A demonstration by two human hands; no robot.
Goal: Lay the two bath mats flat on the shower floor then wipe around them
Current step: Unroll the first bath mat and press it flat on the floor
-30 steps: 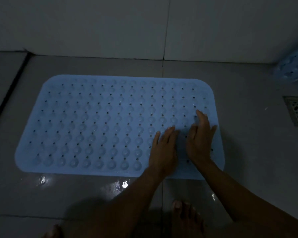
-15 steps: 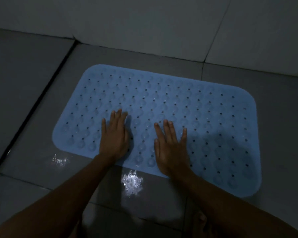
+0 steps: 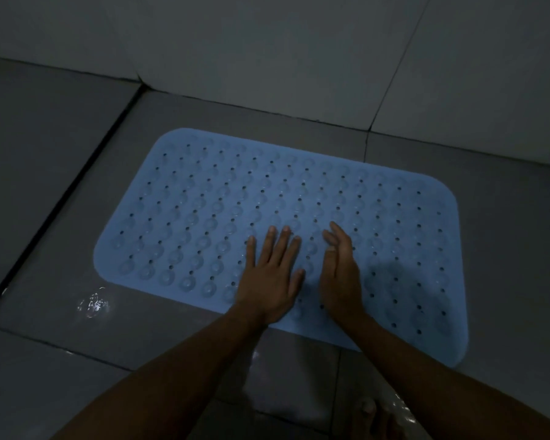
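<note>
A light blue bath mat (image 3: pixel 204 201) with rows of holes and suction cups lies flat on the grey tiled shower floor. My left hand (image 3: pixel 272 274) presses flat on the mat near its front edge, fingers spread and straight. Just to its right, my right hand (image 3: pixel 342 274) is over the mat, turned partly on its edge with the fingers straight. Neither hand holds anything. The second mat is out of view.
The white tiled wall (image 3: pixel 267 58) runs along the back, close behind the mat. A dark groove (image 3: pixel 54 201) crosses the floor at the left. Wet patches (image 3: pixel 92 304) shine on the tiles in front of the mat. My bare foot (image 3: pixel 372 414) is at the bottom.
Both hands have moved along the mat's front part: from its right end to the left, then back toward the middle. The right hand has tilted up from flat. The view has shifted.
</note>
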